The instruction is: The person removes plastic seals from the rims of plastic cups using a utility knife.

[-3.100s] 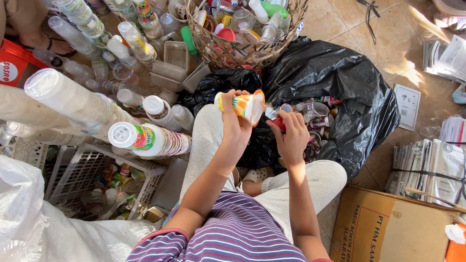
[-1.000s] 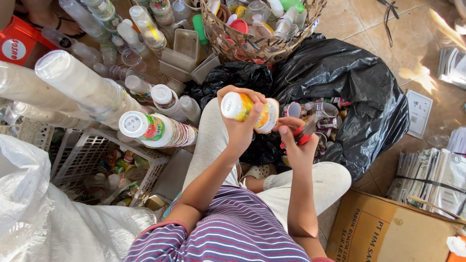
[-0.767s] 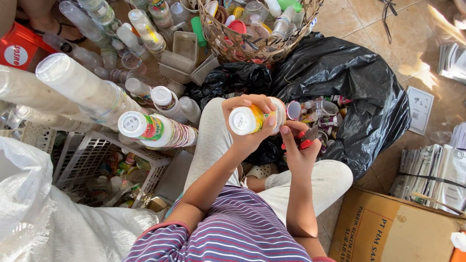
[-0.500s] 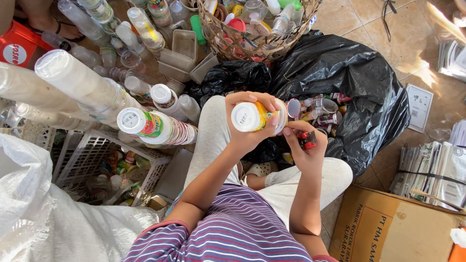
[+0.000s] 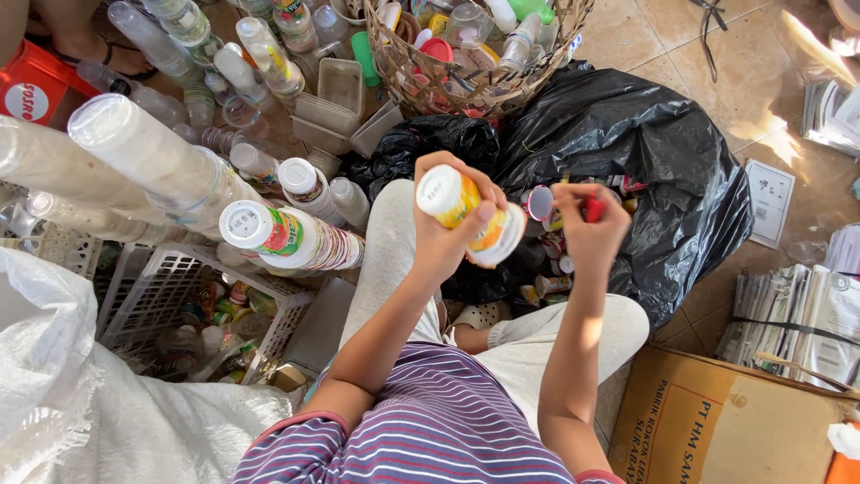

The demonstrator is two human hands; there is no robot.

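**Fingers wrapped round a yellow cup, a red cutter pinched beside it**

The fingers (image 5: 488,211) of the left hand (image 5: 452,237) curl closed around a small plastic cup with a yellow and orange label (image 5: 466,215), held up on its side over the lap with its white base towards the camera, so the rim faces the other hand. The right hand (image 5: 587,229) closes on a small red tool (image 5: 593,208), likely a cutter, just beside that rim; how much of it sticks out I cannot tell.

Around the hands, from largest down:

- A white woven sack (image 5: 81,403) fills the lower left, slumped against a crate.
- A black plastic bag (image 5: 645,152) lies spread open on the tiled floor ahead of the knees, with small lids and scraps in its hollow, placed within easy reach.
- A brown cardboard box (image 5: 726,430) with dark printing sits at the lower right.
- Long stacks of nested clear cups (image 5: 152,157) lie on their sides at the left; one stack (image 5: 287,240) shows red and green labels and a white end.
- A white slatted crate (image 5: 170,287) holds mixed small packets.
- A woven basket (image 5: 466,81) at the top is heaped with coloured lids and bottles.
- Bundled papers (image 5: 806,314) lie tied with dark cord at the right.
- A red packet (image 5: 36,85) with a white round mark sits top left.
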